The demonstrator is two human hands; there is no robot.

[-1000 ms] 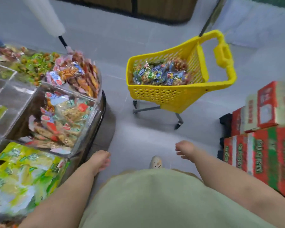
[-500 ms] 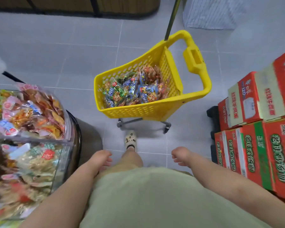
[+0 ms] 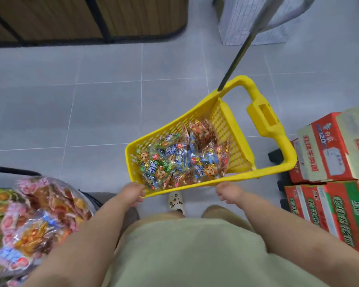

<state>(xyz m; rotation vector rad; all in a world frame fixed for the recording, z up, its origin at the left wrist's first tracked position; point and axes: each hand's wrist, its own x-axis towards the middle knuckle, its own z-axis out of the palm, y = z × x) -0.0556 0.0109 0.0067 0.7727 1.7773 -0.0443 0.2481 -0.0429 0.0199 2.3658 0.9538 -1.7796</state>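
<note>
A yellow plastic shopping cart (image 3: 239,180) stands on the floor right in front of me, its handle (image 3: 264,118) at the far right. Several colourful snack packets (image 3: 180,160) fill its basket. My left hand (image 3: 133,193) is at the basket's near left corner, thumb over the rim and fingers under it. My right hand (image 3: 228,192) sits just below the near rim, further right. Its fingers hang loosely curled and hold nothing I can see.
A clear display bin of wrapped snacks (image 3: 33,220) stands at my left. Red and green cartons (image 3: 332,204) are stacked on my right. A dark pole (image 3: 235,63) rises from the cart's far corner. Grey tiled floor (image 3: 91,112) stretches ahead to a wooden shelf base (image 3: 87,19).
I have turned right and stepped up to the cart. It went from well ahead to directly under my hands, and my left hand now grips its near corner.
</note>
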